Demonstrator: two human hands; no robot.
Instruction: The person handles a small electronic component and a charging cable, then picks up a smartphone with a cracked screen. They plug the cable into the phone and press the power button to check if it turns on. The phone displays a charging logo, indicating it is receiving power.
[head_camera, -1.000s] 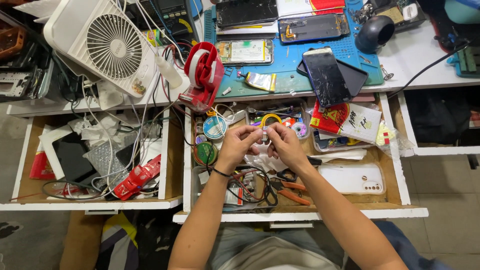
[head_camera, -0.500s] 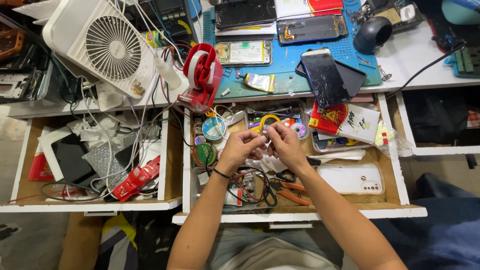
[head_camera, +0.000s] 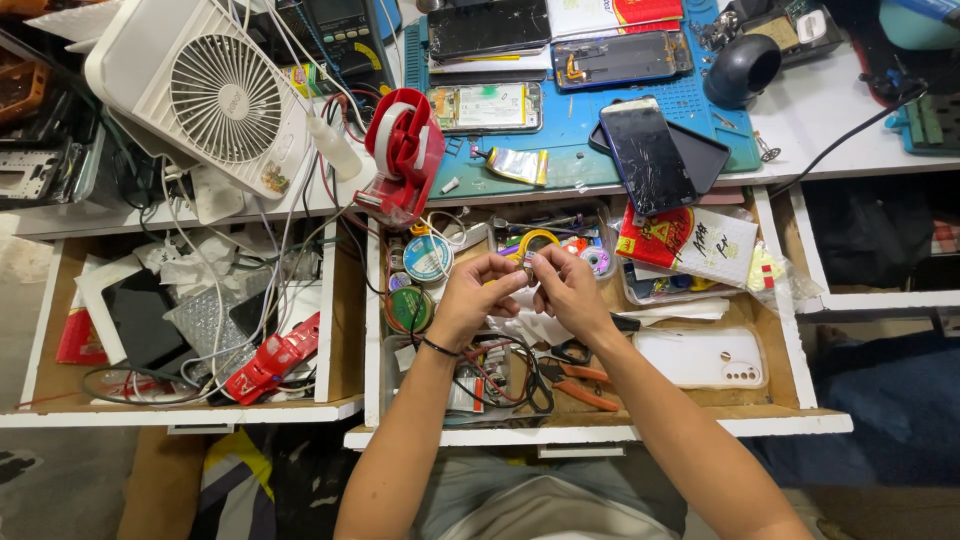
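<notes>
Both my hands hover over the open middle drawer (head_camera: 600, 432). My left hand (head_camera: 472, 298), with a black band at the wrist, and my right hand (head_camera: 566, 292) meet fingertip to fingertip. Between them they pinch a small part (head_camera: 527, 266); it is too small to tell what it is. Just beyond the fingertips lie a yellow ring (head_camera: 537, 240) and several small tape rolls (head_camera: 428, 258). Under my wrists are tangled black cables (head_camera: 505, 372) and orange-handled pliers (head_camera: 585, 386). A white phone case (head_camera: 705, 358) lies to the right of my right forearm.
On the desk behind stand a red tape dispenser (head_camera: 405, 160), a white fan (head_camera: 225, 95), a cracked phone (head_camera: 648, 155) and opened phones on a blue mat (head_camera: 590, 120). The left drawer (head_camera: 180, 415) holds white cables, a dark tablet and a red tool (head_camera: 272, 362).
</notes>
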